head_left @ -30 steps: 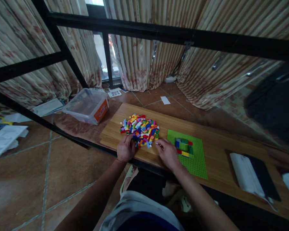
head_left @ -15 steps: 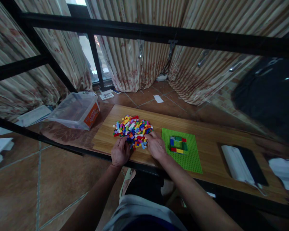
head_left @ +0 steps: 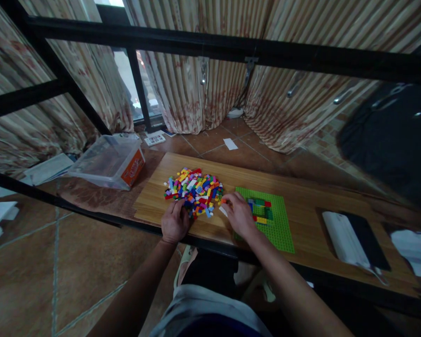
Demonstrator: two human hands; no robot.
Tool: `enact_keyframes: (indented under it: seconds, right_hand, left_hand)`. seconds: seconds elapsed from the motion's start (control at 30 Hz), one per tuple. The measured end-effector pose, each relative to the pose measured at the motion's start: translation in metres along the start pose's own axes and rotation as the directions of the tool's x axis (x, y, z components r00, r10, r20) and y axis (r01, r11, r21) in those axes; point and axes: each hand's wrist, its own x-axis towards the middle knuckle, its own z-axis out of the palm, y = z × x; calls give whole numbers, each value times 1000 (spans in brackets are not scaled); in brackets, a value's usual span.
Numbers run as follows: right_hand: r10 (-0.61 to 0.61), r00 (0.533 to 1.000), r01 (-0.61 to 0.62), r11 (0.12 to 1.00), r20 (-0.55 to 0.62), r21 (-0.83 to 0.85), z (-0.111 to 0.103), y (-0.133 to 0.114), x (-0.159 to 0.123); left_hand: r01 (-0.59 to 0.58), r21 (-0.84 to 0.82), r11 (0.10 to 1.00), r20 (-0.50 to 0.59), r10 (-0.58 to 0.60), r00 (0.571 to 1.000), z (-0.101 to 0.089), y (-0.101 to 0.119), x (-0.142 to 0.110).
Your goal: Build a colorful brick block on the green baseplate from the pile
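Observation:
A heap of small, mixed-colour toy building bricks (head_left: 194, 187) lies on the wooden board. My left hand (head_left: 175, 222) rests at the heap's near edge with its fingers curled down among the bricks; whatever they grip is hidden. Between the heap and the green baseplate (head_left: 282, 234), my right hand (head_left: 239, 214) pinches what looks like an orange brick (head_left: 224, 201) at its fingertips. That hand covers the baseplate's left part. On the plate stands a hollow, roughly square outline of red, yellow, green and blue bricks (head_left: 261, 220), its left side partly behind my hand.
A clear plastic box (head_left: 101, 161) with an orange label stands left of the wooden board (head_left: 308, 196). At the board's right lie a white pouch-like item (head_left: 345, 238) and a dark flat object (head_left: 366, 238). A black metal bar (head_left: 210, 42) crosses beyond the board.
My right hand has moved right, from the heap's edge to beside the baseplate, with a small orange piece at its fingertips. My left hand has stayed at the heap.

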Motion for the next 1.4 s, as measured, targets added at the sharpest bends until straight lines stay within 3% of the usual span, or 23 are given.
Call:
enact_keyframes:
  seconds: [0.13,0.23,0.33,0.4,0.9,1.4]
  right_hand:
    - [140,987,-129,983,-80,130,-34,28,-19]
    - [287,944,-256,948,-160,187,-63,61,-35]
    - [386,893,-358,921,-232,154,-89,90,-46]
    - [397,889,-384,918,-226,104,-99,102,-50]
    - [268,957,-270,963,-110,-4,-95,114,-44]
    - [316,949,-314,944,-1,98,-103,115,-38]
  left_hand:
    - [1,11,1000,-13,0,1000,1,-2,0]
    - [-7,15,1000,-5,7,1000,1,-3,0]
    - [-18,19,1000,-5,18,1000,1,-3,1]
    - [-21,24,999,-13,22,1000,1,-3,1]
    - [-15,29,999,-9,15,1000,0,0,1]
    - [-8,34,999,5,8,1000,1,-1,1]
